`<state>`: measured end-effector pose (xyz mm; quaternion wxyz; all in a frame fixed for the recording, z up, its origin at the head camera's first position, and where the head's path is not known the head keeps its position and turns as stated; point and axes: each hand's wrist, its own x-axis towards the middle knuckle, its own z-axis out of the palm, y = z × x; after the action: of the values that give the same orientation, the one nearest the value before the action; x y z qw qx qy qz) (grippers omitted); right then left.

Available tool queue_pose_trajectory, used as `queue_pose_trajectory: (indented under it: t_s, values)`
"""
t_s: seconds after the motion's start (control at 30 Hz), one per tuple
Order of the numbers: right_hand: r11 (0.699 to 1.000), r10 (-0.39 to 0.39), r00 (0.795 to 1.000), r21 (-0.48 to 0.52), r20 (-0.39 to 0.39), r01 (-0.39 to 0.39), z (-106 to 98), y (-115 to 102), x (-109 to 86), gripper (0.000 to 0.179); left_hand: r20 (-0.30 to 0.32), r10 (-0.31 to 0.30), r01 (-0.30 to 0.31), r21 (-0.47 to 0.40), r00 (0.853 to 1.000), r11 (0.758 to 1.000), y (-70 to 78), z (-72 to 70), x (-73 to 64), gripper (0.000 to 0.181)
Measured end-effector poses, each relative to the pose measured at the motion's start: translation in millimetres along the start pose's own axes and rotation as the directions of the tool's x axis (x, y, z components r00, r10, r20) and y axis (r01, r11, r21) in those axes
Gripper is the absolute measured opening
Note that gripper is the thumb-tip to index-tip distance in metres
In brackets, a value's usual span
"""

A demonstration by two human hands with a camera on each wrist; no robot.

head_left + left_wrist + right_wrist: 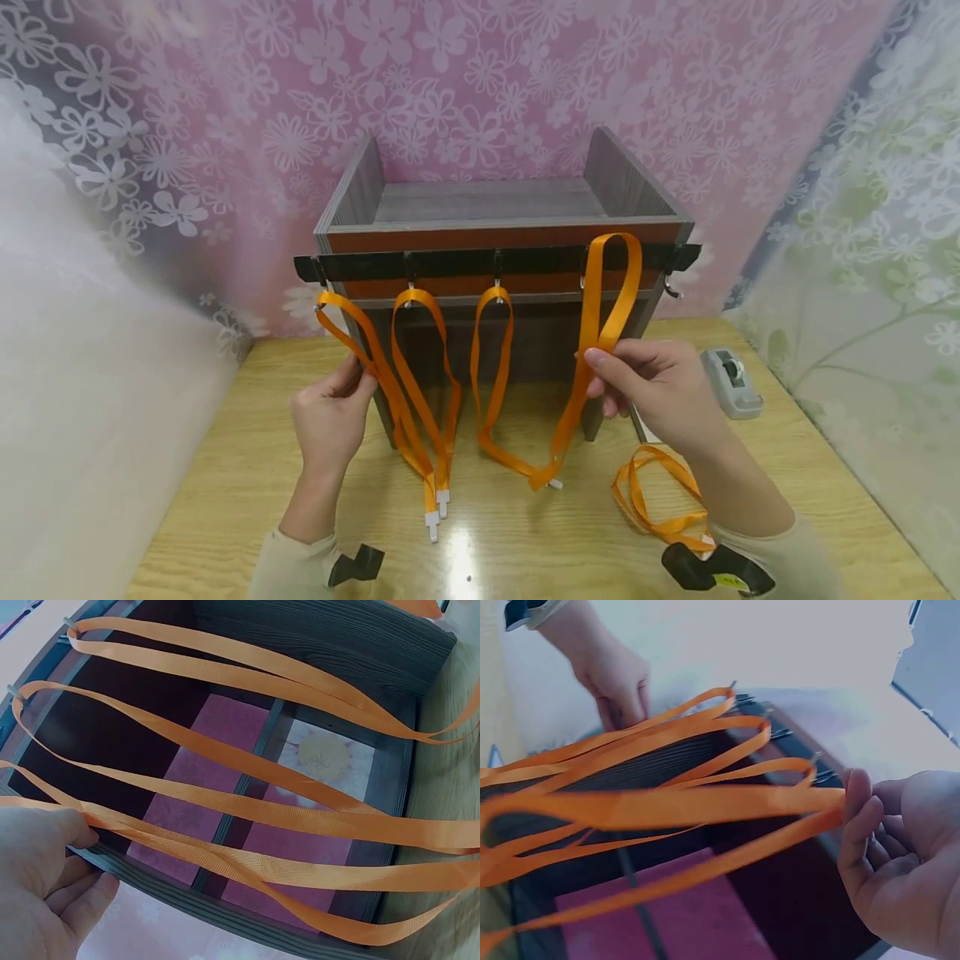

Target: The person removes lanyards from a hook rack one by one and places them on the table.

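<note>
Orange lanyards hang from the hooks of a black rail (450, 264). My left hand (330, 421) pinches the leftmost lanyard (388, 392) below its hook, thumb against fingers. A second lanyard (453, 396) and a third lanyard (477, 367) hang on the hooks beside it. White clips (432, 525) dangle at the lower ends of the left two. My right hand (660, 392) pinches a fourth lanyard (592, 300) between thumb and fingers. Its loop stands upright in front of the rail, covering part of the fourth hook (582, 282). Whether it touches that hook I cannot tell.
The rail crosses the front of a grey wooden shelf unit (487, 200) on a wooden table (247, 475). The rightmost hook (672, 288) holds nothing. Another orange lanyard (637, 508) lies coiled under my right forearm. A grey tape dispenser (731, 385) stands at the right.
</note>
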<state>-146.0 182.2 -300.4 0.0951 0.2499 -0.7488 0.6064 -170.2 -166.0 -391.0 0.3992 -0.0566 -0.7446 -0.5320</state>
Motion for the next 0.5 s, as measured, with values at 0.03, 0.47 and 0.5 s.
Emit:
queue_pose_trajectory:
  t_s: [0.03, 0.47, 0.5]
  values:
    - [0.999, -0.030, 1.000, 0.034, 0.004, 0.030, -2.4, -2.2, 0.1, 0.019, 0.003, -0.002, 0.002, 0.000, 1.000, 1.000, 0.1, -0.2, 0.2, 0.024]
    - [0.994, -0.085, 0.996, 0.073, 0.027, 0.083, -31.1, -34.6, -16.2, 0.020, 0.028, -0.046, 0.045, 0.002, 0.999, 0.999, 0.6, -1.0, 1.3, 0.025]
    - [0.995, -0.080, 0.996, 0.066, 0.031, 0.078, -32.3, -34.8, -18.9, 0.020, 0.028, -0.048, 0.048, -0.002, 0.998, 0.999, 0.8, -1.2, 1.6, 0.025]
